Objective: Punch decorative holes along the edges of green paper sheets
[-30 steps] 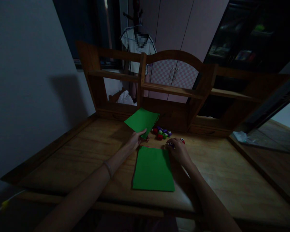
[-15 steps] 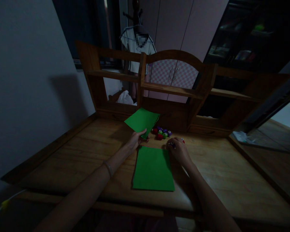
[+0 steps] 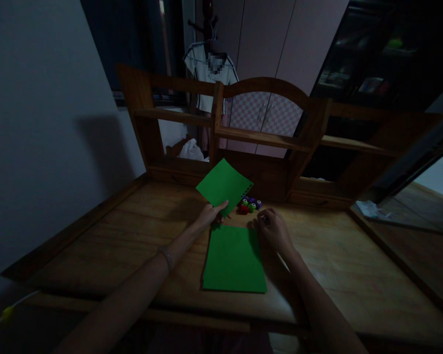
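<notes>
My left hand (image 3: 211,215) grips a green sheet (image 3: 223,184) by its lower corner, tilted above the desk. Its right edge shows a row of small dark marks or notches. On the desk below lies a green rectangular board (image 3: 235,258), flat, in front of me. My right hand (image 3: 273,228) is closed by the board's upper right corner, its fingers curled around a small dark object (image 3: 266,220) that they mostly hide. Between the hands and farther back, small red, green and purple toys with eye-like spots (image 3: 251,204) sit in a cluster, partly covered by the sheet.
A wooden desk (image 3: 133,246) spreads under everything, with a raised wooden shelf unit (image 3: 258,140) along its back. Some clear plastic (image 3: 371,209) lies at the right edge. Behind hangs a white shirt (image 3: 203,64) on a rack, beside a pink wardrobe (image 3: 266,39).
My left hand has moved the green sheet slightly right and turned it, so it covers more of the toys. My right hand has barely moved; the red toy visible behind it is now hidden.
</notes>
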Action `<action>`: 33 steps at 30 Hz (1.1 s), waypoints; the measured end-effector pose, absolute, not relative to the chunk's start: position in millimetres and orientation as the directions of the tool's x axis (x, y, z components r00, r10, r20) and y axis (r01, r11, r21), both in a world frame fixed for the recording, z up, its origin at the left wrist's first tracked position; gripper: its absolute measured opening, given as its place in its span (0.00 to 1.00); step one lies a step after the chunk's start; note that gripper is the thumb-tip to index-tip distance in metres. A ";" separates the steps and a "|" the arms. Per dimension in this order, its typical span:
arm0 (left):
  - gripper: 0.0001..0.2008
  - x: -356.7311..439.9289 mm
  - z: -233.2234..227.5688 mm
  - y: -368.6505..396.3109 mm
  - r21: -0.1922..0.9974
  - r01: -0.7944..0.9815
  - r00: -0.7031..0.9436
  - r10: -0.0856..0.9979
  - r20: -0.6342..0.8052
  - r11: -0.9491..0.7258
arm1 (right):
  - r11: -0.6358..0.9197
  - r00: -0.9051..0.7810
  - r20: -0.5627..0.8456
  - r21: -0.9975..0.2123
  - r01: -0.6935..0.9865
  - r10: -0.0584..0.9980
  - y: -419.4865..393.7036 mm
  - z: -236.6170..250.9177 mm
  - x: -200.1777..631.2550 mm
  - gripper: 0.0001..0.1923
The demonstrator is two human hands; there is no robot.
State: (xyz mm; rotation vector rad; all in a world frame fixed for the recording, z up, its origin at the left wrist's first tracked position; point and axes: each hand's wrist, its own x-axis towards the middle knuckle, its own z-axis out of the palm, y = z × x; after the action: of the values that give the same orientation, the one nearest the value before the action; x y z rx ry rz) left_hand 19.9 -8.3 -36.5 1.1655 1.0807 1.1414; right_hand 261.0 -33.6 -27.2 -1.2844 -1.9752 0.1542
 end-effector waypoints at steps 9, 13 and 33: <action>0.24 23.8 -31.3 -17.7 0.994 0.106 0.168 0.986 0.013 -0.031 | 0.467 -0.017 0.561 -0.671 0.576 0.828 -50.9 0.4 250.1 0.14; 0.24 24.4 -33.1 -18.2 0.983 0.160 0.198 0.979 0.058 -0.090 | 0.433 0.002 0.484 -0.786 0.441 0.875 -51.0 3.0 249.7 0.18; 0.23 24.9 -31.8 -21.3 0.950 0.264 0.223 0.969 0.108 -0.167 | 0.275 -0.149 0.258 -0.956 0.108 0.955 -44.7 -4.5 247.3 0.14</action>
State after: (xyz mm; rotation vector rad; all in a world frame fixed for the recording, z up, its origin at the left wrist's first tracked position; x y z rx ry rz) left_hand 24.9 -21.3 -31.8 1.6134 1.1820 1.0032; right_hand 247.3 -44.7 -4.5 -1.0283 -1.5166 1.0355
